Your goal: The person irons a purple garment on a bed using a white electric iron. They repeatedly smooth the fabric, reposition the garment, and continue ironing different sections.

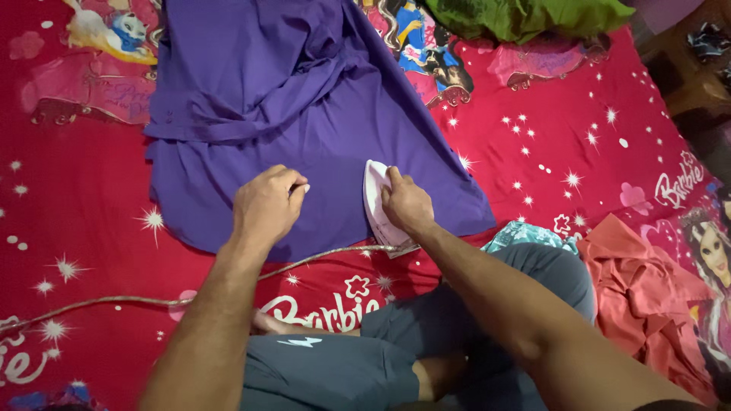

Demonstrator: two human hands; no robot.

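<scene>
Cord (114, 302) of braided fabric ran in from the left edge of the bed, trailing across the red patterned bedsheet (84, 198) toward the middle. Beside it, the left hand (266, 204) rested knuckles-up on the lower part of the purple garment (304, 106), its fingers curled inward and pinching a small fold of the cloth; a pale spot showed at the fingertips, though what it was could not be told. The garment lay spread flat over the middle of the bed, its hem toward the person and its upper part bunched in folds toward the far edge. Just right of the left hand, the white iron (377, 205) stood on the garment near its lower right hem, tip pointing away from the person. The right hand (406, 204) was clasped around the iron's handle from the right side, fingers wrapped over it. The person's crossed legs in grey shorts (335, 365) sat at the near edge. Further right, an orange-red cloth (647, 297) lay crumpled toward the near right corner, with a bit of teal cloth (525, 234) peeking out beside the knee. A green garment (525, 17) was heaped at the far edge, toward the right.
</scene>
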